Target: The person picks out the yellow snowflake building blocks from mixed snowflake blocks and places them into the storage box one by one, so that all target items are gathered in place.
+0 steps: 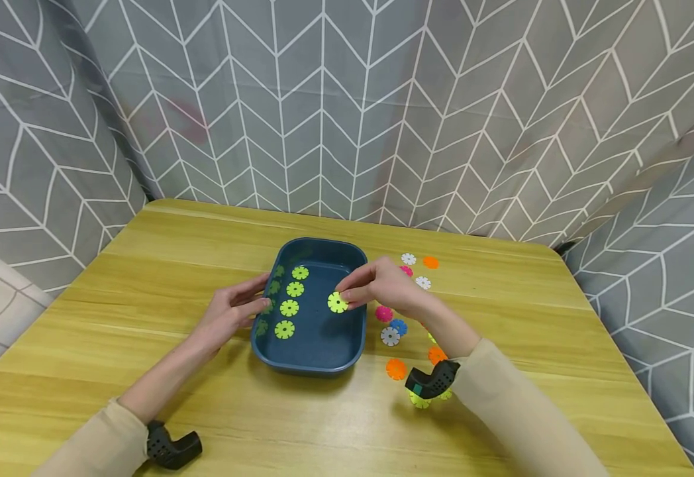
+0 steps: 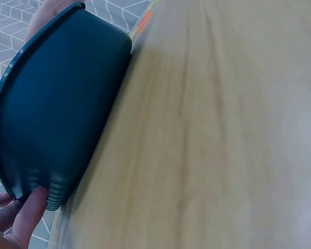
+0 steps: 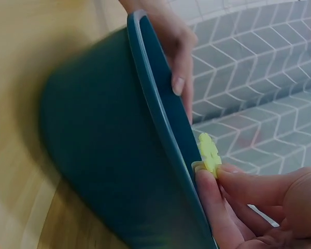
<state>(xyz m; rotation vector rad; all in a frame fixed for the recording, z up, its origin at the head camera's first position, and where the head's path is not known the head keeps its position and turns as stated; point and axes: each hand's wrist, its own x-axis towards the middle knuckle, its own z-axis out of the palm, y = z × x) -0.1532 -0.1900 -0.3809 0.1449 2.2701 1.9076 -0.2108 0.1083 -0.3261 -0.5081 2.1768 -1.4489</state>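
Pinches a yellow-green disc (image 1: pixel 338 303) between thumb and finger of the right hand (image 1: pixel 383 286), tips nearly together. Holds it above the floor of a dark blue tray (image 1: pixel 323 339), right of the middle and near the right-hand rim. Shows notches round the disc's edge and a small hole at its centre.

Grips the tray's left side with the left hand (image 1: pixel 235 309), thumb at the rim and at least one finger against the outer wall, near a ridged patch in the left wrist view. Has the tray standing upright on the wooden tabletop (image 1: pixel 144 285).

Includes, inside the tray along its left side, a line of four yellow-green discs (image 1: pixel 289 308), lying flat and apart from one another. Catches faint reflections (image 1: pixel 274 287) of them on the inner wall beside.

Scatters to the right of the tray, on the tabletop, into white discs (image 1: pixel 408 259), orange discs (image 1: pixel 396 369), pink discs (image 1: pixel 384 313), a blue disc (image 1: pixel 400 326) and further yellow ones (image 1: pixel 420 401), partly hidden by the right arm. Wears beige sleeves (image 1: pixel 526 411) and a black camera (image 1: pixel 171 449) on each wrist. Backs onto a grey curtain (image 1: pixel 323 99) with white zigzag lines.
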